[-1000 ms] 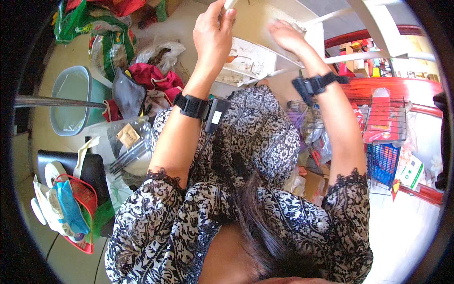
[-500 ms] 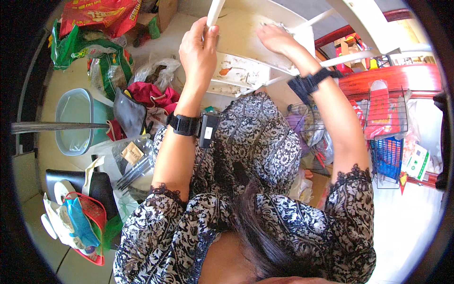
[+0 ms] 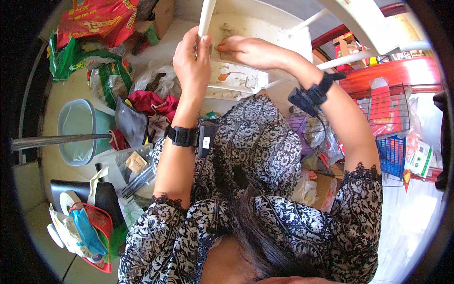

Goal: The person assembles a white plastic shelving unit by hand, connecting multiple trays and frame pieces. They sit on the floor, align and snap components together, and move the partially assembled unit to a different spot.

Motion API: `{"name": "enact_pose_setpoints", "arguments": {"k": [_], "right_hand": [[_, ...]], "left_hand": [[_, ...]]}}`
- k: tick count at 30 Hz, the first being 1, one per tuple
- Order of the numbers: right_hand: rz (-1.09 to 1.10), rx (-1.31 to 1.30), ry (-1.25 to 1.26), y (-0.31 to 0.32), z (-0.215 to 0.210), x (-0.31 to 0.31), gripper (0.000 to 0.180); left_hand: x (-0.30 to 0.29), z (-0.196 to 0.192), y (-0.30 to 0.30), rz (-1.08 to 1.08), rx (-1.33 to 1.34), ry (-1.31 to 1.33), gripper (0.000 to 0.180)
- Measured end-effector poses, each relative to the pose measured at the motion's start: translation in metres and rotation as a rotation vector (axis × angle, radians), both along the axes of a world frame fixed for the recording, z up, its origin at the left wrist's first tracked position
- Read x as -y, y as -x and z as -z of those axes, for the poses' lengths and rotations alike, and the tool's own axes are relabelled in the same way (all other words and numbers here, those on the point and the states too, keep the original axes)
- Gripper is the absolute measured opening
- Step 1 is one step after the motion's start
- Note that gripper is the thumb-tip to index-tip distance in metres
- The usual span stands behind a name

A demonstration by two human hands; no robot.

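Note:
A white plastic shelf rack stands in front of me, with stained trays on more than one level. My left hand is closed round the lower part of a white post at the rack's left. My right hand is inside the upper tray, near its front left corner. Its fingers are bent together against the tray's surface; whatever they hold, if anything, is hidden. Dark grime marks the tray just beyond them. Below, a lower tray carries dirt and an orange-brown scrap.
On the left stand a grey-green bin, a green-and-white bag, a red package and a red basket with packets. A metal pole crosses in front of the bin. Wire baskets and a blue basket are at right.
My right hand has swept left across the upper tray, from its right side to near the left post. My left hand stays on the post. The whole view has shifted slightly.

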State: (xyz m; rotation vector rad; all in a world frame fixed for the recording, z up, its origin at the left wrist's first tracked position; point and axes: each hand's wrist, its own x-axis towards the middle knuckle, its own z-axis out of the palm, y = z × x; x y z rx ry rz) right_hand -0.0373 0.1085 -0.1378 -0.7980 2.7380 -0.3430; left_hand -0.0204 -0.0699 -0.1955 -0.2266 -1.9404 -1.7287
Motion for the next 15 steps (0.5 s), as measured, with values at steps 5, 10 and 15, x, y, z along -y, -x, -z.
{"name": "enact_pose_setpoints", "arguments": {"k": [5,10,15], "right_hand": [[0.17,-0.305,-0.039,0.063,0.016,0.019,0.046],[0.048,-0.212,-0.081,0.053,0.033,0.024,0.046],[-0.013,-0.196,0.184,0.038,-0.013,0.013,0.028]], "left_hand": [[-0.003,-0.004,-0.001,0.05,-0.063,-0.023,0.021],[0.001,-0.009,0.0,0.044,0.028,-0.097,0.023],[0.0,-0.014,-0.001,0.044,-0.019,-0.072,0.021]]}}
